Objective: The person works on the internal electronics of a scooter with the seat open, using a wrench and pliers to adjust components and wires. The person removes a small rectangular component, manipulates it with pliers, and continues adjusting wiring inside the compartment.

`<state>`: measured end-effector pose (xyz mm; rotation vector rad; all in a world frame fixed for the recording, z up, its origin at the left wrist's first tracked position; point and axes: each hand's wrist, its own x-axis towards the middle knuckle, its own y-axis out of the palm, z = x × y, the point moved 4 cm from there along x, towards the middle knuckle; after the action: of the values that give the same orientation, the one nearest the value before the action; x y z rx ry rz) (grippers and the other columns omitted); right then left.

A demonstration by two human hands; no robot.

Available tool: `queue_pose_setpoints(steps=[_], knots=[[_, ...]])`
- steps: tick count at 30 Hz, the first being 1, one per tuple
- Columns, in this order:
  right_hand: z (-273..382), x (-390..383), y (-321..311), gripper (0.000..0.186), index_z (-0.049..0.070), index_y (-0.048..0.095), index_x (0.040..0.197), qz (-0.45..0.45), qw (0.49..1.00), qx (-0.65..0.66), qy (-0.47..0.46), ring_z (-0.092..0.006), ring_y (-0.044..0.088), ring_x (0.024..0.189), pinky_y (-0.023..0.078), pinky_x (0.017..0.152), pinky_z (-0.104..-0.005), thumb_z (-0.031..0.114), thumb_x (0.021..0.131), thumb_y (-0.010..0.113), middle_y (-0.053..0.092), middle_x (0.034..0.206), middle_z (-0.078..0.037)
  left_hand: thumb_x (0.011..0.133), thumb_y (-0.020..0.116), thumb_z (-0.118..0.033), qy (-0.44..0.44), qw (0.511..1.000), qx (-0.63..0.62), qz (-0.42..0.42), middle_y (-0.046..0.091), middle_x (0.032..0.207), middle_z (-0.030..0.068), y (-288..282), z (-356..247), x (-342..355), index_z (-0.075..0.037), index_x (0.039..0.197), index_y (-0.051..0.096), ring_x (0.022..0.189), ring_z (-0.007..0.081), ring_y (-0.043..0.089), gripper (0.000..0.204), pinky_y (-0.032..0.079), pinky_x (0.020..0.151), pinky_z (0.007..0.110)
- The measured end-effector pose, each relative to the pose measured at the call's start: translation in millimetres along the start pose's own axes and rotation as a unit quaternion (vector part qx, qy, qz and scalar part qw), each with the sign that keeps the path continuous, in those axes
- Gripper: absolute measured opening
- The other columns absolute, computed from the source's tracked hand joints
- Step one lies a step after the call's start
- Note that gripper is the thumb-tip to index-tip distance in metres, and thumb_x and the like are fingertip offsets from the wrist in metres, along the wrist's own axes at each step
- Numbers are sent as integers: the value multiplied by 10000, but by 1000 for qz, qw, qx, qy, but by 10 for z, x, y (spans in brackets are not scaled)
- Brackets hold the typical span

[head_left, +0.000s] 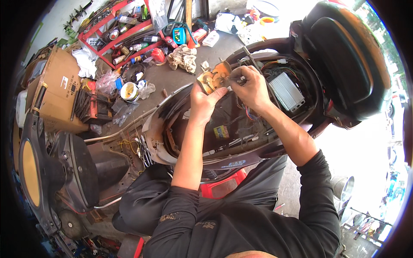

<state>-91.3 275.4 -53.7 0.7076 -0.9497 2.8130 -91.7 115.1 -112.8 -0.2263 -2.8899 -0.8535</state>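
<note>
My left hand (201,102) is closed on the lower edge of an orange-brown metal part (222,71) with bent plates and rounded edges; its exact kind is unclear. Bent fingers of my right hand (254,89) pinch something small and dark against the part's right side, too small to name. Both hands are raised over the open body of an electric scooter (189,146). Below and right of them, a silver finned controller box (286,91) lies among loose wires (282,62) in the rear of the bay.
The black padded seat or backrest (344,64) rises at the far right. Handlebars (32,172) stand at the left. Beyond the scooter are a red metal rack (97,53) of bottles, a cardboard box (58,86) and a white tub (129,91). A red stool (223,187) shows beneath me.
</note>
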Motion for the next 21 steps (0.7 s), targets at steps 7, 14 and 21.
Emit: queue_pose_setpoints(steps=[7, 14, 21], knots=[[21, 30, -45, 134, 64, 703, 867, -16, 997, -48, -59, -293, 646, 896, 501, 848, -416, 122, 764, 764, 715, 847, -69, 840, 727, 112, -27, 999, -24, -3, 657, 1206, 99, 5, 36, 9, 5, 1283, 520, 1067, 178, 661, 501, 551, 944, 321], [43, 5, -22, 142, 45, 704, 864, 19, 1000, -8, 4, -298, 654, 874, 519, 816, -402, 127, 766, 767, 712, 841, -94, 871, 698, 81, -13, 1000, 12, 14, 616, 1281, 125, -78, 85, 13, -29, 1351, 485, 1116, 251, 660, 537, 600, 925, 427], [17, 26, -22, 149, 48, 708, 867, 16, 999, -1, 27, -299, 658, 877, 522, 826, -408, 141, 764, 763, 717, 853, -97, 849, 719, 110, -24, 999, -20, -11, 654, 1210, 113, -13, 56, 18, 1, 1284, 523, 1074, 185, 658, 489, 558, 930, 320]])
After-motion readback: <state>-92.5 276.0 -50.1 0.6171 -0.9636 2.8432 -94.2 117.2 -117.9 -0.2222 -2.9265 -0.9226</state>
